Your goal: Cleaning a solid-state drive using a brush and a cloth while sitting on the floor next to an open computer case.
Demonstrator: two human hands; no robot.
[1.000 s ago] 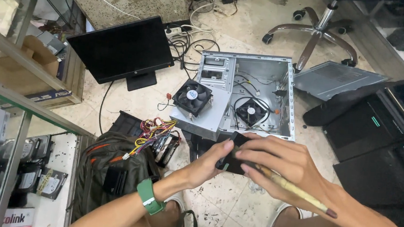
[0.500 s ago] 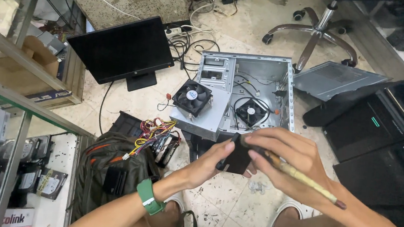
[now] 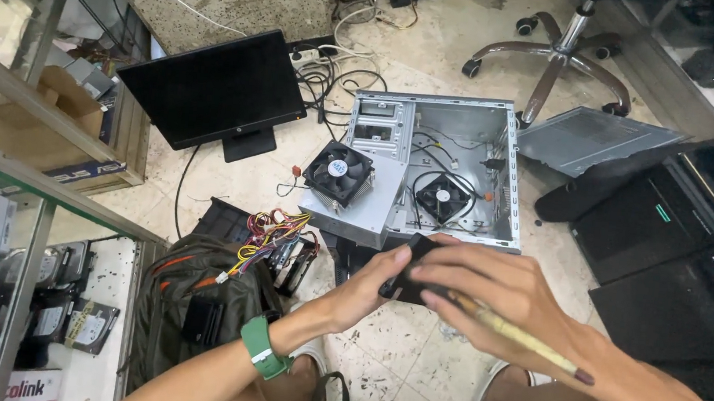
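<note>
A matt black plastic part (image 3: 414, 273) sits between both hands, a pale wooden brush handle (image 3: 519, 337) alongside. Beyond, the open computer case (image 3: 467, 163) shows bare grey sheet metal; the monitor (image 3: 214, 93) screen is glossy black. The speckled stone floor (image 3: 392, 372) looks smooth and stained.

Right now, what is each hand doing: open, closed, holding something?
Left hand: closed on the small black part, gripping its left side.
Right hand: closed, holding a wooden-handled brush with its fingers over the same black part.
</note>
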